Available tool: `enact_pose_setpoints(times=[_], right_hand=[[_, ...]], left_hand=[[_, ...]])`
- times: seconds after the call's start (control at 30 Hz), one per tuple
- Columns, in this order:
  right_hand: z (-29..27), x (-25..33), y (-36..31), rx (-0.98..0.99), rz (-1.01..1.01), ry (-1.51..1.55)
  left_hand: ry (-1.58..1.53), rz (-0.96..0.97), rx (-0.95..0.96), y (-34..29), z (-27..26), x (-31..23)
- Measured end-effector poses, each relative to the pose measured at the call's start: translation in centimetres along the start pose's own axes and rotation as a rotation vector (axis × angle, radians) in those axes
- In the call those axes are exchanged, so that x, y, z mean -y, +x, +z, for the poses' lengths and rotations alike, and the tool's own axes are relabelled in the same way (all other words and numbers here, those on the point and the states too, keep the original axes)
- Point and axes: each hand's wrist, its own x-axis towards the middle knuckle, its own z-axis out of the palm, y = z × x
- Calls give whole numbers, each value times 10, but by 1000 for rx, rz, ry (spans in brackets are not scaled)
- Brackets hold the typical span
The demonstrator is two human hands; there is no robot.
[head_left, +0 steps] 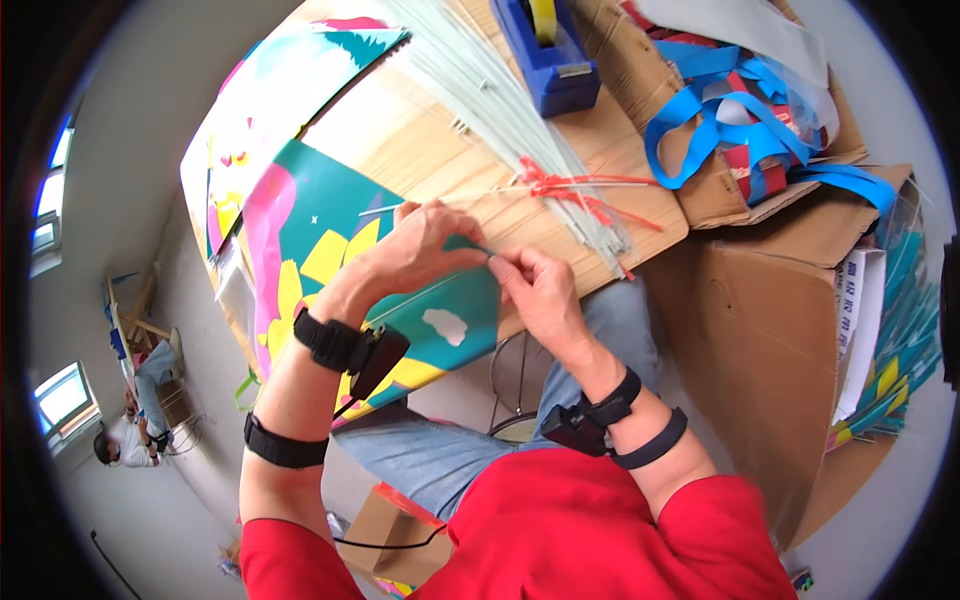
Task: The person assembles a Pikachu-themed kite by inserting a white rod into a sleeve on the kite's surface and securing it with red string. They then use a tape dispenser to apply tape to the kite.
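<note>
A teal printed sheet (455, 295) with yellow and pink shapes and a white cloud lies over the near edge of the wooden table, close to my lap. My left hand (415, 250) is above it, thumb and fingers pinched on its edge. Just to the right, my right hand (545, 295) pinches the same edge near the sheet's corner, its fingertips almost meeting the left hand's. A thin pale rod (376, 210) shows beside the left hand's knuckles; whether that hand holds it is hidden.
Many translucent rods (440, 45) lie across the table, with red ties (560, 182) at their near end. A blue tape dispenser (560, 80) stands behind. Blue ribbon (690, 140) spills from a carton. A cardboard box (750, 320) stands at right. Another person (150, 390) sits far left.
</note>
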Motion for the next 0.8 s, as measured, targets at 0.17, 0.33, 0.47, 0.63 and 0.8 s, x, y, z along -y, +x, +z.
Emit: enact_pose_setpoints(times=[0.17, 0.33, 0.47, 0.63, 0.8], right_hand=[[8, 3, -2, -54, -69, -185], [-7, 24, 2, -64, -108, -435], [-51, 66, 49, -335, -292, -178], [-79, 128, 136, -401, -346, -516], [-91, 144, 158, -192, 32, -318]], left_hand=[[34, -79, 13, 2, -4, -13], [-11, -119, 67, -6, -5, -10], [-87, -100, -9, -11, 0, -13], [-91, -146, -54, -16, 10, -16], [-68, -133, -68, -16, 14, -24]])
